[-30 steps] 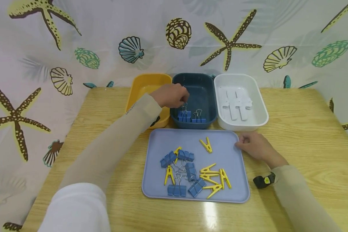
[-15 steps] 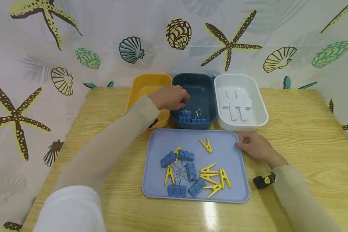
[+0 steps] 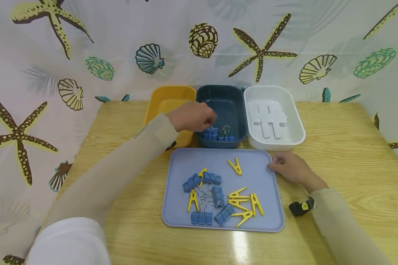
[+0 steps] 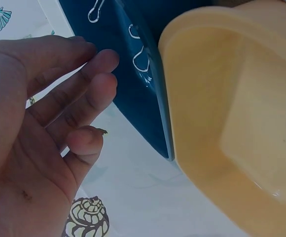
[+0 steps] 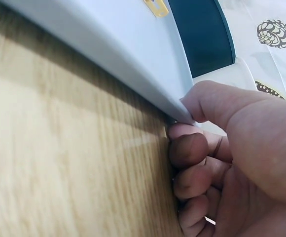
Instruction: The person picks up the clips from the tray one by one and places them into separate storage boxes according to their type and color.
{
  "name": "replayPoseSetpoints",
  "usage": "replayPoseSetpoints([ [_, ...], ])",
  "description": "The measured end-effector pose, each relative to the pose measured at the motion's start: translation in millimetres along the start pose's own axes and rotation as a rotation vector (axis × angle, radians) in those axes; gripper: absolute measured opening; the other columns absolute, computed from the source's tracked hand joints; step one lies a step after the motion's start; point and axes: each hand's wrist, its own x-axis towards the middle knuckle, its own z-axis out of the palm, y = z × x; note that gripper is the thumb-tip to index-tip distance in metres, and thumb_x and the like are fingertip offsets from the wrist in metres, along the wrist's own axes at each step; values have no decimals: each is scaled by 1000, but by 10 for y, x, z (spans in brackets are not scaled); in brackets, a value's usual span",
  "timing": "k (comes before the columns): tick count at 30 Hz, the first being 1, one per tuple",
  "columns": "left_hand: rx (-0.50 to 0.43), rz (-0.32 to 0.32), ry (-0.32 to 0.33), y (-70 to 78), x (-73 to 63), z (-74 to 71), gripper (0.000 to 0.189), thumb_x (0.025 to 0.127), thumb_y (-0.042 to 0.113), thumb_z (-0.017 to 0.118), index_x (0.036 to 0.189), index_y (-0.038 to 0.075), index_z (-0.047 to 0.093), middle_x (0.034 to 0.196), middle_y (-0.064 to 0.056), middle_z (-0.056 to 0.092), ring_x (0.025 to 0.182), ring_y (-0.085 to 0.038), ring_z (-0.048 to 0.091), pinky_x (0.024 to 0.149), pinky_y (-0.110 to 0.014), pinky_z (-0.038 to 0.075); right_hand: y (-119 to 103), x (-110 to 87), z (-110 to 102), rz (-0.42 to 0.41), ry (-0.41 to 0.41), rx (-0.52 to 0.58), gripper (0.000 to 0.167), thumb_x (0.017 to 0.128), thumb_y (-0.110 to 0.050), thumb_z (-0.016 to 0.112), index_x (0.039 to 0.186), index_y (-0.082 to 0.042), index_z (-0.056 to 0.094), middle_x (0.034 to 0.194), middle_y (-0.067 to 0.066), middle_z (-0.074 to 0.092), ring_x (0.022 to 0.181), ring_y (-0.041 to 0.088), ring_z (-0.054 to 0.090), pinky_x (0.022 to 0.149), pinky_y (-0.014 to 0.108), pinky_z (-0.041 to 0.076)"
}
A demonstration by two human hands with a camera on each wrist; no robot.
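Head view: we have our left arm (image 3: pixel 126 162) stretched out past the yellow bin (image 3: pixel 172 106), left hand (image 3: pixel 192 116) knuckles-up over the near left part of the navy bin (image 3: pixel 230 110). Fingers loosely bent, thumb tip close to a fingertip, no hold on anything (left wrist view shows a gap between thumb and palm). Blue clips (image 3: pixel 226 138) stand in that bin, just below and beside the fingertips. Our right hand (image 3: pixel 293 167) pinches the tray (image 3: pixel 215 159) edge near its far right corner, thumb on top, other fingers curled in. Yellow pegs (image 3: pixel 235 166) and more clips lie on the tray.
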Motion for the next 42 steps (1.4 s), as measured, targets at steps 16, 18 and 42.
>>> replayPoseSetpoints([
  [16,14,43,26,76,-95,-6,16,95,15,54,90,15,69,83,1,65,70,-16,56,64,-25,47,14,6,13,8,-5,-6,24,91,-27,63,74,-11,56,66,0,51,65,16,46,61,29,36],
  [18,13,53,27,83,-104,-8,16,95,15,53,89,14,68,81,1,64,69,-16,56,63,-25,46,15,7,12,10,-6,-6,24,91,-27,63,74,-11,56,66,-1,51,65,16,46,61,29,36],
  [42,97,119,10,225,-247,21,18,96,15,53,87,14,68,72,0,56,62,-17,51,57,-25,40,8,-1,-4,24,-19,6,23,91,-26,62,75,-11,56,66,0,53,66,17,48,62,29,37],
])
